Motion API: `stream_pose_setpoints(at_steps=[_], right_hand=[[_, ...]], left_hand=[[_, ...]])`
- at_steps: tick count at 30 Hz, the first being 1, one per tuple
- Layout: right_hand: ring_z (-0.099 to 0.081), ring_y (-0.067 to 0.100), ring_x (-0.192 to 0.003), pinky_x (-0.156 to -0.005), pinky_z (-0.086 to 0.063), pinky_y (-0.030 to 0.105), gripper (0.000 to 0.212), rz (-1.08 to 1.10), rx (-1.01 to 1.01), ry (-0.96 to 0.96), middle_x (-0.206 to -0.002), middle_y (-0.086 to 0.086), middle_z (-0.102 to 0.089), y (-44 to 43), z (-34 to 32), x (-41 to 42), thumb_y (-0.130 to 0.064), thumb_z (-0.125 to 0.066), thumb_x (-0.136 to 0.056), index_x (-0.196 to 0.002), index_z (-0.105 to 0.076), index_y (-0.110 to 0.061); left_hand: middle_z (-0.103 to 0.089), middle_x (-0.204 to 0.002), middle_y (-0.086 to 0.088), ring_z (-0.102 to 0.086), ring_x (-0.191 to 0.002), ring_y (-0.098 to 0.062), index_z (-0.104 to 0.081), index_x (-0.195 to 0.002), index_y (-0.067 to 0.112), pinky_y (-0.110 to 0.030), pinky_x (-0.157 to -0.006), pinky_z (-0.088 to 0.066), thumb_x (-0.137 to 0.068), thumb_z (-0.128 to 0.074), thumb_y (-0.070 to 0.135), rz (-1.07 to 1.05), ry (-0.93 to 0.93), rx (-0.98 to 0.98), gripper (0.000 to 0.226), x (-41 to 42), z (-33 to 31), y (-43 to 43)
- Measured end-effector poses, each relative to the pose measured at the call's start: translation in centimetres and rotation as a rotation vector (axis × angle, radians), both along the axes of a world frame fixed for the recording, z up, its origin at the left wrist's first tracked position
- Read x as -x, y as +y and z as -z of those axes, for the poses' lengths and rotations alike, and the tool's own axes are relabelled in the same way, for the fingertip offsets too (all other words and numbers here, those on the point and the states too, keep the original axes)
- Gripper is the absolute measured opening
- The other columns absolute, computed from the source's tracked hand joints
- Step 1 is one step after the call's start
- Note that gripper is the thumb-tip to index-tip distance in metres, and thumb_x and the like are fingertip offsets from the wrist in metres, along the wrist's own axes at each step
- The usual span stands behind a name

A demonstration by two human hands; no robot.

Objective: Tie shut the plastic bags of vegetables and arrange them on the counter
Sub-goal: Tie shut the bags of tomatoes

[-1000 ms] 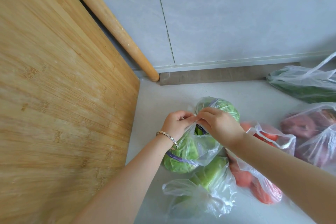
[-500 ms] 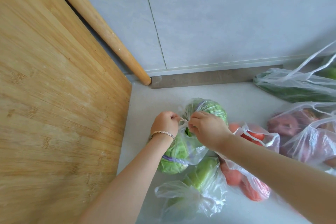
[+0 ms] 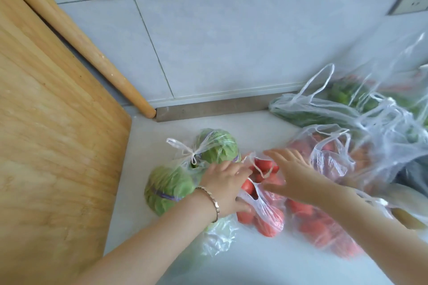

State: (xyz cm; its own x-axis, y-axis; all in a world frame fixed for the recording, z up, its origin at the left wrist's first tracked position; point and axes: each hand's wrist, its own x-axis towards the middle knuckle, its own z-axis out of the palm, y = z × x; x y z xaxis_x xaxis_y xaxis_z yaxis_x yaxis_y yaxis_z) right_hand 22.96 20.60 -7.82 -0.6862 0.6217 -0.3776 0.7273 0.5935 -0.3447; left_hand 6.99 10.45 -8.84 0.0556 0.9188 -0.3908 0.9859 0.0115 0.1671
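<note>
Progress stands at an early stage. One item, the cabbage bag (image 3: 196,169), lies toward the far left corner of the surface (image 3: 162,132), just beside the upright cutting board (image 3: 46,146). Its handles are closed in a knot (image 3: 192,152), so it is judged complete. Next to it on the right, touching it, lies the tomato bag (image 3: 261,194), with its handle loops loose and unknotted. Several further bags (image 3: 347,122) are heaped along the right edge, handles loose as far as the blur allows. These remain to be tied, and no orderly arrangement is evident yet.

At the tomato bag, the left hand (image 3: 225,183) is open, fingers extended onto the mouth of the bag and thumb below; no firm grip can be confirmed. Above the same bag the right hand (image 3: 294,173) is open with fingers spread, holding nothing.

Half a second earlier both hands pinched the cabbage bag's handles at the knot. Both have since released it and moved right to the tomato bag.
</note>
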Motion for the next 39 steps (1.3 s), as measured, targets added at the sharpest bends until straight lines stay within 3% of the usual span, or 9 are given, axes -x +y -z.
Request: stream_pose_setpoints(at_steps=[2, 4, 6, 13, 18, 21, 26, 35, 39], right_hand=[[-0.036, 0.019, -0.127, -0.109, -0.027, 0.037, 0.046, 0.022, -0.011, 0.034, -0.129, 0.000, -0.048, -0.6, 1.5, -0.7, -0.039, -0.053, -0.088, -0.129, -0.044, -0.021], [-0.053, 0.023, -0.097, -0.087, -0.037, 0.033, 0.016, 0.080, -0.006, 0.218, -0.086, 0.000, -0.055, -1.2, 1.8, -1.1, -0.027, -0.049, -0.092, -0.084, -0.059, -0.018], [-0.047, 0.021, -0.066, -0.066, -0.031, 0.031, 0.039, 0.159, 0.040, 0.352, -0.061, -0.001, -0.042, -1.6, 1.4, -1.5, -0.020, -0.046, -0.093, -0.055, -0.039, -0.019], [-0.025, 0.011, -0.047, -0.049, -0.027, 0.021, 0.044, 0.275, 0.043, 0.584, -0.049, 0.000, -0.029, -2.4, -1.1, -2.3, -0.018, -0.050, -0.091, -0.052, -0.030, -0.013], [-0.034, 0.009, -0.049, -0.051, -0.028, 0.020, 0.045, 0.204, 0.074, 0.589, -0.049, -0.004, -0.027, -4.4, -0.6, -2.6, -0.020, -0.052, -0.089, -0.052, -0.028, -0.017], [-0.029, 0.011, -0.050, -0.050, -0.027, 0.022, 0.040, 0.202, 0.143, 0.595, -0.050, -0.004, -0.029, -5.0, -0.9, -2.9, -0.024, -0.051, -0.090, -0.055, -0.036, -0.012], [-0.030, 0.012, -0.054, -0.053, -0.027, 0.026, 0.042, 0.178, 0.235, 0.567, -0.058, 0.007, -0.038, -5.8, -2.0, -2.9, -0.028, -0.049, -0.091, -0.063, -0.043, 0.003], [-0.030, 0.006, -0.052, -0.051, -0.028, 0.020, 0.038, 0.232, 0.341, 0.569, -0.056, -0.002, -0.035, -6.4, -2.3, -4.0, -0.026, -0.052, -0.089, -0.059, -0.039, -0.008], [-0.053, 0.002, -0.077, -0.067, -0.041, 0.010, 0.025, 0.344, 0.403, 0.760, -0.088, -0.008, -0.052, -5.0, -1.3, -4.0, -0.016, -0.053, -0.090, -0.065, -0.056, -0.015]], left_hand=[[-0.041, -0.139, -0.008, -0.042, -0.125, -0.029, -0.028, -0.136, 0.021, -0.040, -0.101, -0.036, -0.080, -0.059, 0.047, -0.178, 0.045, 0.113, 0.069, -1.1, 0.5, 0.0], [-0.059, -0.118, -0.011, -0.057, -0.105, -0.029, -0.047, -0.117, 0.012, -0.036, -0.086, -0.046, -0.088, -0.053, 0.035, -0.392, -0.089, 0.110, 0.037, -1.5, 0.4, -0.3], [-0.065, -0.102, -0.011, -0.060, -0.089, -0.027, -0.057, -0.099, 0.008, -0.030, -0.073, -0.045, -0.092, -0.047, 0.027, -0.521, -0.246, 0.013, 0.023, -1.6, -0.2, -0.8], [-0.066, -0.080, -0.004, -0.060, -0.073, -0.020, -0.065, -0.090, 0.013, -0.029, -0.067, -0.047, -0.091, -0.049, 0.019, -0.791, -0.518, -0.543, 0.017, -2.4, -1.4, -2.7], [-0.062, -0.051, -0.003, -0.063, -0.055, -0.018, -0.051, -0.061, 0.008, -0.033, -0.059, -0.058, -0.094, -0.046, 0.018, -1.427, -1.293, -0.475, 0.034, -3.9, -0.8, -3.0], [-0.046, -0.030, 0.004, -0.046, -0.044, -0.012, -0.049, -0.064, 0.013, -0.033, -0.063, -0.050, -0.094, -0.038, 0.005, -1.580, -1.414, -0.437, 0.033, -1.9, 0.0, -4.1], [-0.038, -0.028, 0.004, -0.031, -0.028, -0.007, -0.050, -0.037, 0.020, -0.025, -0.052, -0.028, -0.094, -0.039, 0.008, -1.319, -1.165, -0.419, 0.059, 1.4, 0.9, -6.5], [-0.030, -0.042, 0.005, -0.027, -0.043, -0.007, -0.035, -0.045, 0.010, -0.013, -0.042, -0.025, -0.069, -0.040, 0.012, -0.889, -0.977, -0.376, 0.025, 1.5, -1.6, -6.9], [-0.039, -0.058, 0.004, -0.034, -0.051, -0.004, -0.035, -0.041, 0.021, -0.014, -0.053, -0.029, -0.070, -0.055, 0.029, -0.690, -0.917, -0.267, 0.035, -0.3, -2.8, -6.3]])
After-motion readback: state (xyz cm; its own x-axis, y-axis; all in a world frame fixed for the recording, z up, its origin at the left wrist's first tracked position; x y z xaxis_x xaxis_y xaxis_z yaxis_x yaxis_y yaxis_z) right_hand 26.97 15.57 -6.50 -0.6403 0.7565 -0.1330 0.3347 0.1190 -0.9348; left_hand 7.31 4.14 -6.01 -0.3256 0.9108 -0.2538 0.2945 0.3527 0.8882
